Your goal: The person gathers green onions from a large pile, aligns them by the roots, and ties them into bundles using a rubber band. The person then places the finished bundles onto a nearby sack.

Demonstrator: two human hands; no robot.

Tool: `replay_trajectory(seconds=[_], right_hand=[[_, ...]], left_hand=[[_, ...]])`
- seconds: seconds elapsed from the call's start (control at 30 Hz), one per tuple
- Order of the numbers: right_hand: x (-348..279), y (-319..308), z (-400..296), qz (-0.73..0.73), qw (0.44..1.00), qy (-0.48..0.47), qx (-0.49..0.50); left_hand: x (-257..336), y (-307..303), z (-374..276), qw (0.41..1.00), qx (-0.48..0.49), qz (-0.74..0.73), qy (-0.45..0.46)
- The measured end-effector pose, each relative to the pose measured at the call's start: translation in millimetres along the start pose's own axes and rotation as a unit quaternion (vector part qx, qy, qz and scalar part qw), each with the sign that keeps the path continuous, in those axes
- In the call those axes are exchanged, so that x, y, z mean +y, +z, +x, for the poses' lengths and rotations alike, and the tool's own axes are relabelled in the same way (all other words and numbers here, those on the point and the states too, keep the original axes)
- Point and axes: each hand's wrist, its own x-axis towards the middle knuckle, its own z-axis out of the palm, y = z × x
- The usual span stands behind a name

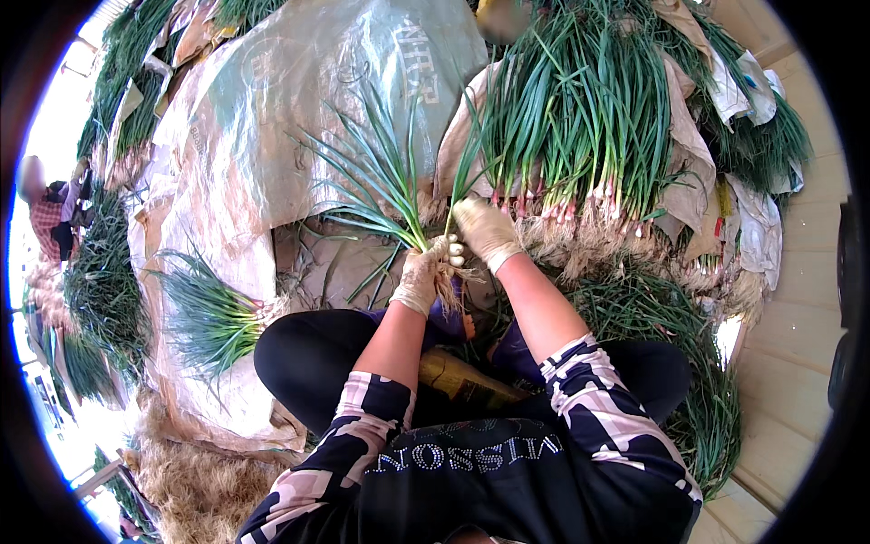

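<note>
My left hand (416,277), in a pale glove, grips a small bunch of green onions (406,211). Their leaves fan up and to the left, while white bulbs (456,250) and stringy roots (446,292) stick out on the right side of the fist. Close beside the bulbs, my gloved right hand (486,231) is slightly blurred, its curled fingers on the stalk of a single green onion (465,166). That stalk's lower end meets the bunch at my left hand. Part of the right fingertips is hidden.
A large pile of green onions (578,129) lies ahead to the right, roots towards me. Another bunch (214,316) rests on plastic sheeting (224,401) at left. Stripped leaves (652,319) heap beside my right knee; a root pile (204,483) lies lower left. Another person (51,211) is far left.
</note>
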Motion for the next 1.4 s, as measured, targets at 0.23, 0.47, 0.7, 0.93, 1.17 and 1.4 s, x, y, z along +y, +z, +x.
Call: replay_trajectory(seconds=[0.23, 0.47, 0.7, 0.93, 1.17, 1.4], right_hand=[[8.7, -29.3, 34.2, 0.357, 0.929, -0.060, 0.081], [-15.8, -15.1, -4.1, -0.005, 0.978, -0.017, -0.209], [35.0, 8.3, 4.9, 0.380, 0.895, 0.213, 0.098], [47.7, 6.5, -6.1, 0.099, 0.956, 0.172, -0.215], [76.5, 2.1, 53.6, -0.231, 0.948, 0.205, -0.074], [1.9, -11.1, -20.9, -0.069, 0.991, 0.023, -0.110]], left_hand=[[0.5, 6.8, -2.0, 0.999, -0.042, -0.028, -0.002], [-4.5, 4.0, 0.8, 0.998, -0.028, -0.057, 0.019], [0.5, 0.4, -0.6, 0.937, -0.195, -0.287, 0.044], [16.5, 11.8, -7.0, 0.980, -0.053, -0.150, 0.117], [16.5, 7.0, 4.0, 0.996, -0.021, 0.076, 0.038], [7.7, -0.1, 9.4, 0.995, 0.009, 0.065, 0.071]])
